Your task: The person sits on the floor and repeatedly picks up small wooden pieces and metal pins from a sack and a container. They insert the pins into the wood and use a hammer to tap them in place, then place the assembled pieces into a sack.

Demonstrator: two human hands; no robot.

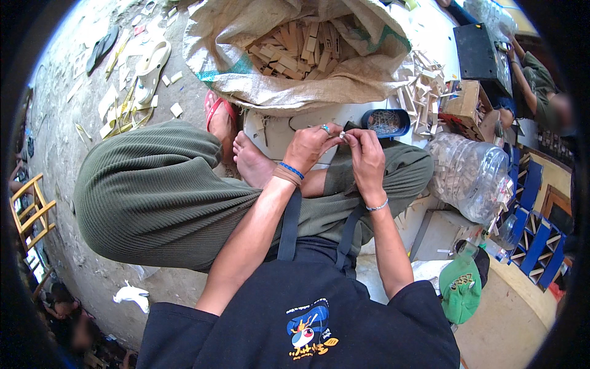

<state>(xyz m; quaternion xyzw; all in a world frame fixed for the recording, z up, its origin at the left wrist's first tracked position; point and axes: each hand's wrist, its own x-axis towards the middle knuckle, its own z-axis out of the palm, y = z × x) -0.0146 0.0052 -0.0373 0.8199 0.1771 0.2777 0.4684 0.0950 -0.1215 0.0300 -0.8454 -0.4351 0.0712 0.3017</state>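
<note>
My left hand [309, 147] and my right hand [367, 158] meet above my crossed legs, fingertips pinched together. Between them is a small pale piece [342, 134], too small for me to make out its kind; both hands seem to grip it. Just beyond my right hand sits a dark blue tray [404, 130] holding many thin metal pins or nails. In front of my hands stands a large woven sack [270, 98], its mouth rolled open around a heap of small wooden blocks [301, 52].
Loose wooden pieces [424, 92] lie in a pile right of the sack. A big clear plastic jug [473, 172] full of pieces lies beside my right knee, a green cap [461, 289] behind it. Sandals [150, 71] and scraps litter the left floor. Another person [538, 86] sits at far right.
</note>
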